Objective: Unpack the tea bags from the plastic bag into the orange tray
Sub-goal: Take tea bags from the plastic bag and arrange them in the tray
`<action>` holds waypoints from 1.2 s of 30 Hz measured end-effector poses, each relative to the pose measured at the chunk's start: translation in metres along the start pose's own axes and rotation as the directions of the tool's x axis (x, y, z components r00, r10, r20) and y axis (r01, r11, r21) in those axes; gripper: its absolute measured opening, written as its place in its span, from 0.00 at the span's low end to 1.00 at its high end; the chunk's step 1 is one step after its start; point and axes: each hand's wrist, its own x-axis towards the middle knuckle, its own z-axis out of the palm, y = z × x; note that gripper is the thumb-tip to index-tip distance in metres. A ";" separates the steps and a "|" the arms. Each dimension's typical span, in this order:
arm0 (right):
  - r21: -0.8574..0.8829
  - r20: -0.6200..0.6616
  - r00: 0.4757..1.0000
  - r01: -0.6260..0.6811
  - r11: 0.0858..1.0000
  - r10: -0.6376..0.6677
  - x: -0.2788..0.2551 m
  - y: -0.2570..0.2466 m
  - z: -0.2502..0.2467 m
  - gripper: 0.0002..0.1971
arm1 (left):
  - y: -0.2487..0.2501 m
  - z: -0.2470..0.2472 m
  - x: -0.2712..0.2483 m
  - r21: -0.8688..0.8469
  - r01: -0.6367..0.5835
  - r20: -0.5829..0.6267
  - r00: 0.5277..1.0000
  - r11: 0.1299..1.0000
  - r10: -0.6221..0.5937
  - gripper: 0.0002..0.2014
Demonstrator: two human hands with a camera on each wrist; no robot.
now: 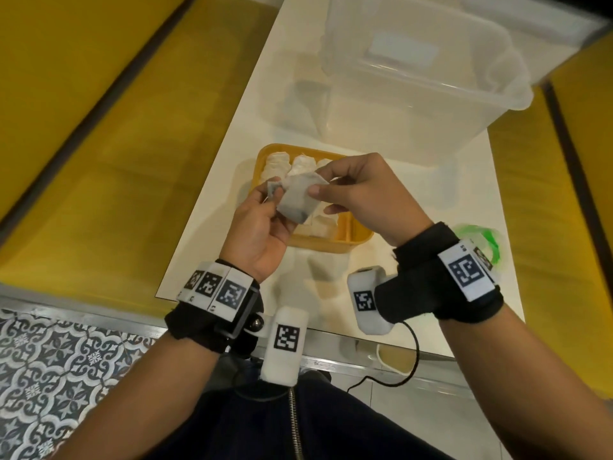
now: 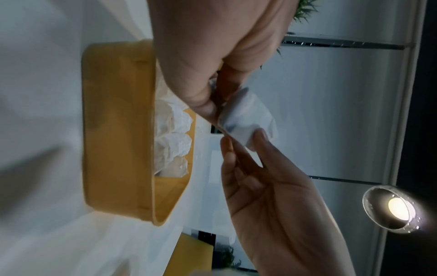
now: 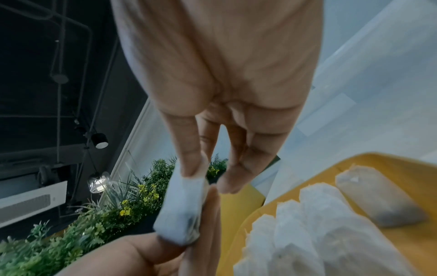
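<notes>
The fingers (image 1: 315, 190) of the right hand (image 1: 361, 194) pinch the top edge of a tea bag (image 1: 298, 200), thumb against forefinger, the other fingers loosely extended. The left hand (image 1: 262, 224), palm turned up, grips the same tea bag's lower part together with a scrap of clear plastic bag (image 1: 273, 189); how much of the bag remains around it cannot be told. No writing can be read on the tea bag. Both hands hover just above the orange tray (image 1: 331, 244), which sits on the white surface (image 1: 232, 134) and holds rows of tea bags (image 1: 298, 164). Black wrist straps carry square black-and-white code markers (image 1: 466, 270). Beyond the tray stands a clear plastic tub (image 1: 431, 94).
</notes>
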 end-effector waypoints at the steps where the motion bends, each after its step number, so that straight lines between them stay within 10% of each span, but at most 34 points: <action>1: 0.030 -0.013 1.000 -0.007 1.000 0.008 -0.001 0.000 0.001 0.07 | -0.002 0.001 -0.001 -0.011 -0.008 0.010 1.000 1.000 0.008 0.10; 11: -0.095 -0.055 0.998 0.011 0.995 -0.016 -0.003 -0.004 -0.002 0.04 | -0.013 -0.002 -0.011 0.206 -0.077 0.166 0.985 0.976 0.042 0.11; 18: -0.613 0.000 0.980 0.158 0.774 -0.199 -0.004 -0.029 -0.037 0.04 | -0.005 -0.012 -0.013 0.507 -0.213 0.099 0.977 0.835 0.190 0.24; 22: -0.669 0.101 0.980 0.196 0.717 -0.173 -0.007 -0.035 -0.044 0.04 | 0.002 -0.007 -0.017 0.669 -0.385 0.249 0.922 0.636 0.296 0.25; 27: -0.574 0.213 0.961 0.268 0.774 -0.175 -0.014 -0.041 -0.036 0.03 | 0.008 0.006 -0.019 0.752 -0.482 0.472 0.870 0.450 0.143 0.22; 36: -0.602 -0.064 0.941 0.230 0.765 -0.333 -0.017 -0.029 -0.041 0.05 | 0.007 0.003 -0.021 0.689 -0.351 0.272 0.936 0.634 0.223 0.09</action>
